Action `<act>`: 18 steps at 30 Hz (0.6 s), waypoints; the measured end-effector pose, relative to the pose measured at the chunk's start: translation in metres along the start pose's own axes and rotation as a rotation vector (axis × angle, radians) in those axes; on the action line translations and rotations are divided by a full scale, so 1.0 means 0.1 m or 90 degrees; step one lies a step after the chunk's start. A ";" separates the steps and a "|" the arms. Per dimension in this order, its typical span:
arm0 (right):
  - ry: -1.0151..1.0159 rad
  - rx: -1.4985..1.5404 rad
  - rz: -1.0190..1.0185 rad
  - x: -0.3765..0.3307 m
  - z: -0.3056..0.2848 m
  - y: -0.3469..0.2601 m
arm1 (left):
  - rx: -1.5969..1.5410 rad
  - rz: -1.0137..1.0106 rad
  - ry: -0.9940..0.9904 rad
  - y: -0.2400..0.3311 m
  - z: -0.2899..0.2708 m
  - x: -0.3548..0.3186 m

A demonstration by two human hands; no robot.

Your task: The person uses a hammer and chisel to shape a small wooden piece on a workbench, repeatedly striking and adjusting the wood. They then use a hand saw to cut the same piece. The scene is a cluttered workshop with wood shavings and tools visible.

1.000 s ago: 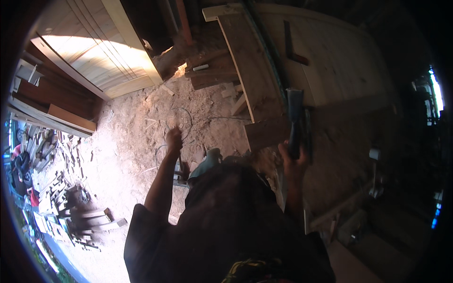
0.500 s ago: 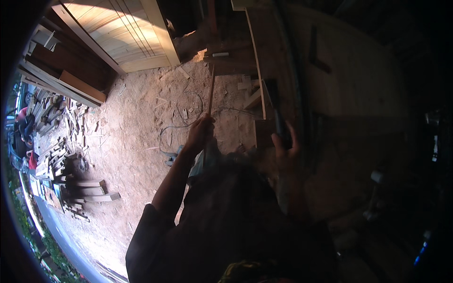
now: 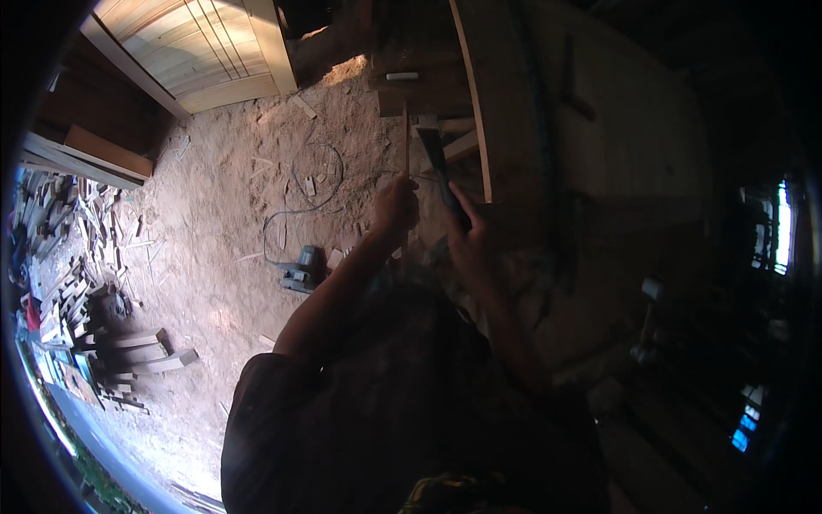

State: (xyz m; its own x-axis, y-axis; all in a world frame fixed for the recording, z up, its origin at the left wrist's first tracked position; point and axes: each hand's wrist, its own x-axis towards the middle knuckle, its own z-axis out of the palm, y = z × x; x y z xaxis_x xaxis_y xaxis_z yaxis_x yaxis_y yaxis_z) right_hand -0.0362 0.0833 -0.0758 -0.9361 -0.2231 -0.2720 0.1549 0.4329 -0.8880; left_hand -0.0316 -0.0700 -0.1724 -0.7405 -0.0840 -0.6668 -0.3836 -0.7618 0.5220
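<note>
My left hand is closed round a thin wooden strip, which points away from me. Just to its right, my right hand grips a long dark tool with a blade-like far end; its exact kind is hard to make out in the shade. The tool's far end lies close beside the strip, and I cannot tell whether they touch. Beyond the strip's far end is a dark wooden piece with a small pale cylinder on it.
A corded power tool lies on the sawdust-covered floor, its cable looping ahead. A panelled wooden door stands at the far left. Stacked offcuts are left. A large wooden panel and a hammer-like tool sit in shade right.
My right hand has brought the dark tool leftward and away from me, beside the strip. My left hand has shifted slightly right and forward with the strip. The view has turned a little.
</note>
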 end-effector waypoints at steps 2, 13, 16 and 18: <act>0.017 -0.082 -0.057 0.06 0.16 -0.03 | -0.024 -0.023 -0.007 0.03 0.00 0.00; 0.003 -0.213 -0.035 0.09 0.41 -0.08 | -0.002 -0.031 -0.067 0.28 -0.16 -0.05; 0.030 -0.175 -0.072 0.02 0.50 -0.01 | -0.016 -0.042 -0.071 0.31 -0.18 -0.04; 0.065 -0.170 -0.132 -0.03 0.55 0.03 | -0.012 -0.045 -0.049 0.28 -0.18 -0.02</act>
State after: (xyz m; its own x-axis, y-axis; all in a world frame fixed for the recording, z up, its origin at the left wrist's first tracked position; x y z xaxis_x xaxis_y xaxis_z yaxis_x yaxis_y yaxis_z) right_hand -0.0152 0.0378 -0.0981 -0.9677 -0.2481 -0.0453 -0.1177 0.6029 -0.7891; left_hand -0.0310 -0.1029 -0.1655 -0.7528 0.0197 -0.6579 -0.4264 -0.7761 0.4647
